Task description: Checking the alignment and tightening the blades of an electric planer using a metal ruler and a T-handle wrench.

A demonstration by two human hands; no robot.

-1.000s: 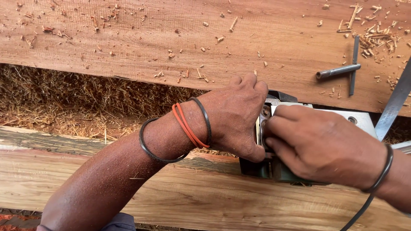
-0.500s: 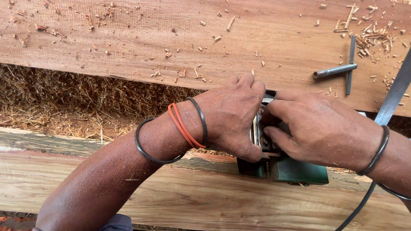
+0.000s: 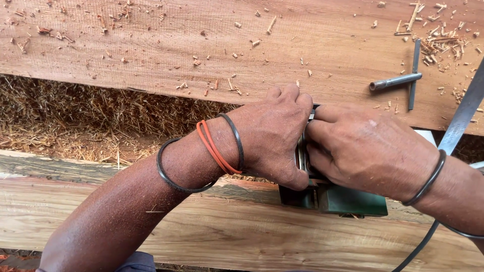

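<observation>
Both hands were clamped on a green planer (image 3: 348, 199) at lower right of frame, sitting on the near plank (image 3: 201, 231). Left hand (image 3: 269, 138) had fingers curled shut over the tool's front; right hand (image 3: 368, 151) gripped the rear, prob. on a handle, tho hidden. Cord (image 3: 456, 121) ran off at right edge. T-wrench (image 3: 398, 80) lay upper right on the far board (image 3: 176, 45). Best to keep the sole flat, pressure even, cord clear.
</observation>
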